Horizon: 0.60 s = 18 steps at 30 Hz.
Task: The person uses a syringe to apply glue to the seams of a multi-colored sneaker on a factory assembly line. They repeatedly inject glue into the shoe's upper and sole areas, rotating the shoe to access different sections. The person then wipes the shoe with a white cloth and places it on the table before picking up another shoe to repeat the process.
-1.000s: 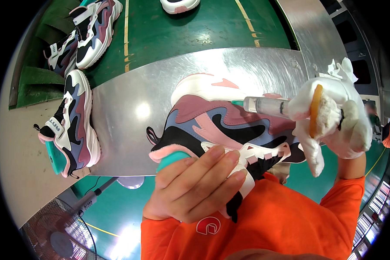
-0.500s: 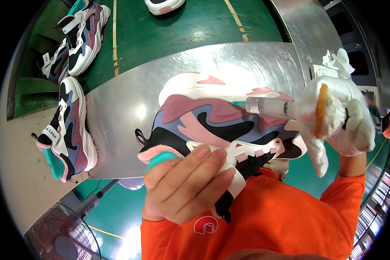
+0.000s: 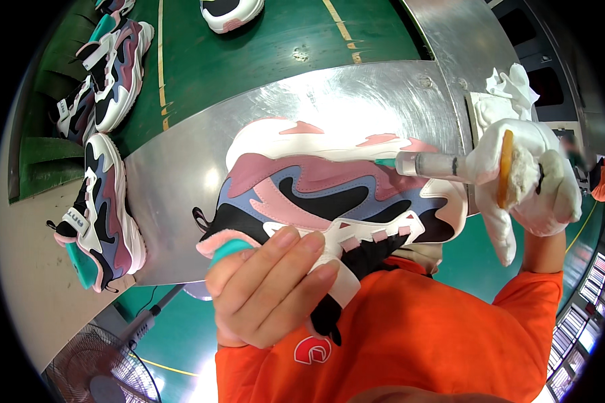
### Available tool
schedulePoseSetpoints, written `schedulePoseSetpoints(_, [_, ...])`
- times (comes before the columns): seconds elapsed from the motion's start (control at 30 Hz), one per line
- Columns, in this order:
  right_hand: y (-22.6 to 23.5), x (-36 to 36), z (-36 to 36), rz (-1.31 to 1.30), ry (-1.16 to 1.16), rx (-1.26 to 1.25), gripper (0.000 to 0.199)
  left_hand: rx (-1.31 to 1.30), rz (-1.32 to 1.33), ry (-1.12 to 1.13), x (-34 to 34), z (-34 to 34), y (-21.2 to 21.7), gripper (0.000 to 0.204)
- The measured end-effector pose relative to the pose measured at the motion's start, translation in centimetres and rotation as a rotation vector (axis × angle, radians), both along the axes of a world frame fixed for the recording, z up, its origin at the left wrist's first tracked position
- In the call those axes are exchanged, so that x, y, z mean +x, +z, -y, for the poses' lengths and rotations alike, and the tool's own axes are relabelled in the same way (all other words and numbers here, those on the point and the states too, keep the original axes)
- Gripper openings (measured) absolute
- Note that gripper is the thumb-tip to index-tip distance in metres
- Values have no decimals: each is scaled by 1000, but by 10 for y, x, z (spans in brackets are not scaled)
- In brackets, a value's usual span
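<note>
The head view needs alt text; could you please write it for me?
A person's bare left hand holds a multicoloured sneaker; the white-gloved right hand holds a green-tipped syringe at the sole's edge. Other sneakers are at left.

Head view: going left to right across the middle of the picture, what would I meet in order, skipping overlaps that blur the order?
Loose shoe → bare left hand → green syringe tip → clear syringe barrel → gloved right hand.
</note>
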State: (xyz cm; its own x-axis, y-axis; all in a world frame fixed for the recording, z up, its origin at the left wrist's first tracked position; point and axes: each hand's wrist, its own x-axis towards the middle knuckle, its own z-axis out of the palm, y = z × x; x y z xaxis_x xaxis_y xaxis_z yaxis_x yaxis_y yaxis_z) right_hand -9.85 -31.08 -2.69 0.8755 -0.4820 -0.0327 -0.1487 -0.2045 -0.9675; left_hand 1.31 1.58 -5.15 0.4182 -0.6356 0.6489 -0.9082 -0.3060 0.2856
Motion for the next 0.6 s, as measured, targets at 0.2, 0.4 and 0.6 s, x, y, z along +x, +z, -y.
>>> schedulePoseSetpoints(0.2, [-10, -32, 30, -30, -126, -42, 49, 49, -16, -60, 5, -4, 12, 24])
schedulePoseSetpoints(0.4, [-23, -42, 38, -26, -160, -18, 44, 79, -49, -24, 3, -1, 16, 22])
schedulePoseSetpoints(0.6, [-27, -49, 37, 5, -146, 45, 39, 50, -90, 74, -7, 6, 16, 23])
